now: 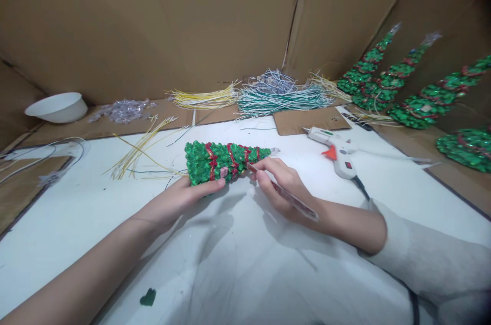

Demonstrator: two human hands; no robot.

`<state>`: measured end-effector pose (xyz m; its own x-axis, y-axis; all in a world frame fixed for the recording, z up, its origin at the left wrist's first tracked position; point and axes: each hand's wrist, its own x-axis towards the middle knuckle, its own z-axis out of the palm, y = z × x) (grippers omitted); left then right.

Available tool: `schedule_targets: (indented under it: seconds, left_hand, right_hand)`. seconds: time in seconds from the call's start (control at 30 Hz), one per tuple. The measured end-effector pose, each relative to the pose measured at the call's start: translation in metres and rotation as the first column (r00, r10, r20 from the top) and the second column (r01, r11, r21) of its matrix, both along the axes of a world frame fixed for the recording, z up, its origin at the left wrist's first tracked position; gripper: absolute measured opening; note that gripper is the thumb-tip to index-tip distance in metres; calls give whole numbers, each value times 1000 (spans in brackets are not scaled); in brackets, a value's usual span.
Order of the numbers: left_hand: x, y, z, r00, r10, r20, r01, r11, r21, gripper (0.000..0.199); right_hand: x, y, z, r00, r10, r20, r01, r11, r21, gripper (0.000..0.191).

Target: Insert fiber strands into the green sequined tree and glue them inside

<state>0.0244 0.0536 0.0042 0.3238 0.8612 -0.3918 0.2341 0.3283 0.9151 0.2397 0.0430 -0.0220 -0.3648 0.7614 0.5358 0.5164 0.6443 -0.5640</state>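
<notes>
My left hand (180, 197) grips the wide base of a small green sequin cone tree (218, 161) wound with red bands, held sideways with its tip pointing right. My right hand (282, 187) pinches a thin red-and-silver strip (291, 199) between thumb and fingers, its upper end touching the tree near the tip. Both hands hover over a white sheet (95, 222) on the table.
A white glue gun (337, 153) lies to the right. Bundles of yellow wires (203, 99) and green-white wires (280, 97) lie at the back. Several finished green trees (383, 82) lean at right. A white bowl (57, 107) sits at back left. Cardboard walls surround.
</notes>
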Motion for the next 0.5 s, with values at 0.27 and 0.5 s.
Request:
schedule_targets:
  seconds: [0.27, 0.5]
  left_hand:
    - [1, -1, 1, 998, 4, 67, 0, 999, -54, 50]
    - [1, -3, 1, 997, -24, 70, 25, 1000, -17, 51]
  right_hand:
    - [2, 3, -3, 999, -1, 47, -7, 984, 177, 17]
    - [2, 4, -3, 998, -27, 65, 13, 978, 209, 15]
